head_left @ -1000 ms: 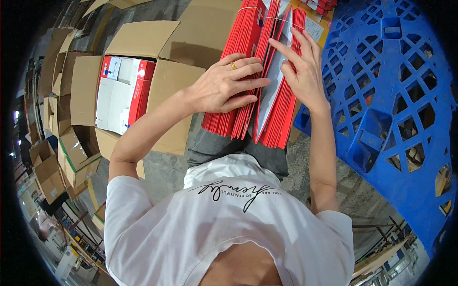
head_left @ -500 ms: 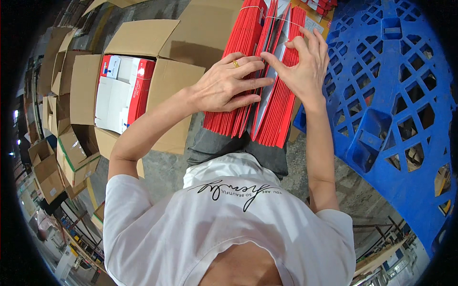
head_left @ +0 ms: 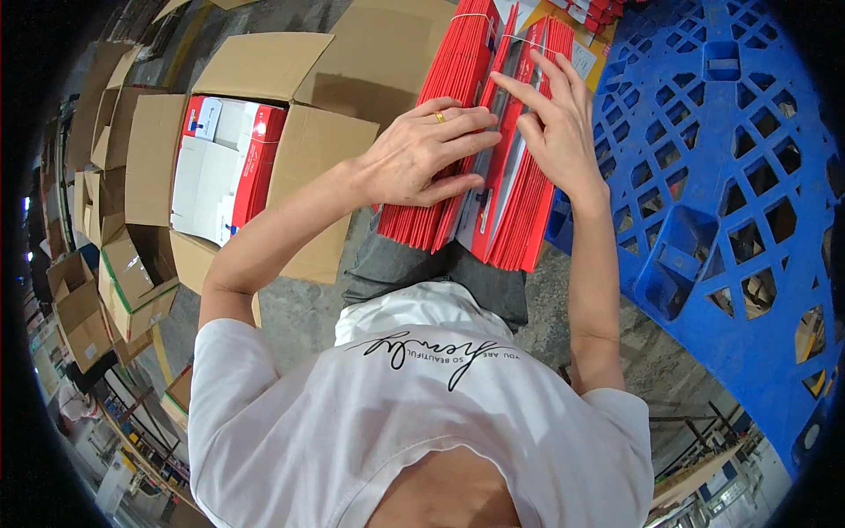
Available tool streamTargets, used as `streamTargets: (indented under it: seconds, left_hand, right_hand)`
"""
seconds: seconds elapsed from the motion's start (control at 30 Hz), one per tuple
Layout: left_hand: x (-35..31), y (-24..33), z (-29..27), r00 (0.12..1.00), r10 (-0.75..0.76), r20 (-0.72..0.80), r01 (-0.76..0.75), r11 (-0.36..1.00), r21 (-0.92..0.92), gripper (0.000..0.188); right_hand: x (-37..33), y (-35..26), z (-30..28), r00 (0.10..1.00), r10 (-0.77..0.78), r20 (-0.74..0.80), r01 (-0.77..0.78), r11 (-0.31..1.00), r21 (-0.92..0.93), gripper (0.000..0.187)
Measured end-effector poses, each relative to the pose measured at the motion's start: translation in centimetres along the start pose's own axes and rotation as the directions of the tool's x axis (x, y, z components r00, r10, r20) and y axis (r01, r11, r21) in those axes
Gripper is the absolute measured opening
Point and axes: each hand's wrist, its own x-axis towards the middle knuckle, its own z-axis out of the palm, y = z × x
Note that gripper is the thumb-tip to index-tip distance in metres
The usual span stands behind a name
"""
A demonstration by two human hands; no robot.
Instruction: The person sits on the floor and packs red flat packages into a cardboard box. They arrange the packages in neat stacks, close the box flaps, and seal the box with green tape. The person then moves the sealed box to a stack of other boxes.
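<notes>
Red folded card pieces stand on edge in a thick row, near ends above the dark trousers of a seated person, far ends running away toward a yellow surface; the lap probably props the near end at a handy height. Set this way, the thin edges face up, which would let a fingertip part one piece from its neighbour. Row split by a gap, pale inner faces showing; a white band crosses the far part of the right-hand portion, seemingly to keep it from fanning apart. Left hand lies palm down across the left portion, fingers stretched toward the gap, not curled round anything; its weight looks to steady that side. Right hand is over the right portion, thumb and fingers spread, index reaching to the gap's edge, no closed pinch visible; whether the fingertip bears on a piece, cannot tell. To the left, a cardboard carton with flaps folded outward, perhaps so its mouth is unobstructed; inside, white card lies beside a red bundle. To the right, a blue plastic pallet, just beside the row, its lattice side facing the camera.
</notes>
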Motion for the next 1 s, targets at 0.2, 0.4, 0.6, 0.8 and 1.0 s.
streamTargets:
  seconds: [0.2,0.4,0.6,0.8,1.0]
  left_hand:
    - [-0.4,-0.4,-0.4,0.999,0.027,0.026,-0.027,1.0,-0.005,0.045]
    - [0.5,0.2,0.0,1.0,0.029,0.002,-0.029,0.999,-0.028,0.047]
    - [0.8,0.7,0.7,0.999,0.0,-0.044,-0.003,0.998,-0.067,0.048]
    - [0.6,0.0,0.3,0.999,0.053,0.011,-0.053,0.998,-0.022,0.047]
    - [0.7,1.1,0.4,0.997,0.046,-0.062,-0.054,0.99,-0.128,0.042]
  right_hand:
    - [-0.9,1.3,-0.6,0.993,0.049,-0.104,-0.039,0.994,0.098,0.029]
    - [-0.3,0.5,-0.4,0.977,0.093,-0.189,-0.104,0.993,-0.049,0.032]
    - [0.0,-0.5,0.1,0.968,0.137,-0.208,-0.141,0.99,-0.007,0.038]
    - [-0.6,0.2,-0.1,0.969,0.142,-0.202,-0.121,0.986,0.114,0.029]
    - [0.1,0.5,-0.2,0.994,-0.087,-0.071,0.099,0.974,0.204,0.037]
